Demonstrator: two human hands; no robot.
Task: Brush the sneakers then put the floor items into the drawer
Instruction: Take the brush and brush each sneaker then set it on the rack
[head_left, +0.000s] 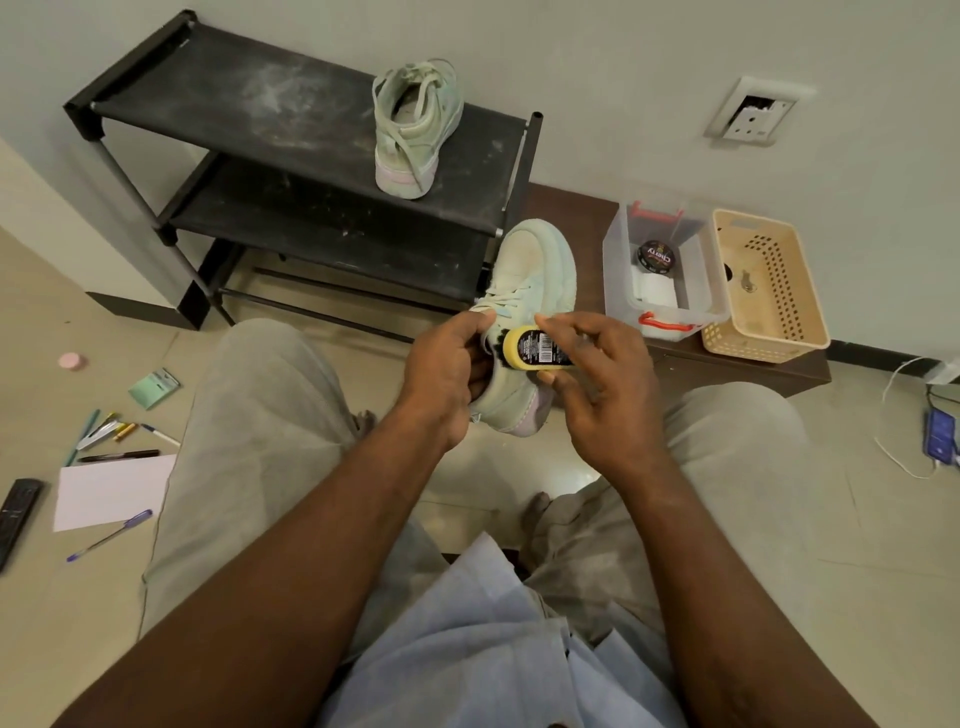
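The sneaker (524, 291) you are brushing is in the air just in front of the shoe rack (260, 93), off its right end, toe pointing away from you. Your left hand (447, 374) grips it with fingers curled around the laced upper. Your right hand (602, 384) pinches a yellow brush (535, 347) between thumb and fingertips, its black bristles against the sneaker's side and its barcode label facing up. The 2nd sneaker (415, 130) stands on the rack's top shelf, near the right end, heel towards you. To the right of the rack, a clear plastic box (618, 260) with red latches holds a round polish tin (655, 255), and a beige basket (810, 322) sits touching the box on its far side from the rack; both rest on a low brown counter (753, 374). On the floor in front of the rack's left end lie a pink lid (71, 360), a green packet (153, 388), a cluster of pens (104, 431), a white sheet of paper (109, 488) with a purple pen (111, 535) at its edge, and a black remote (15, 514).
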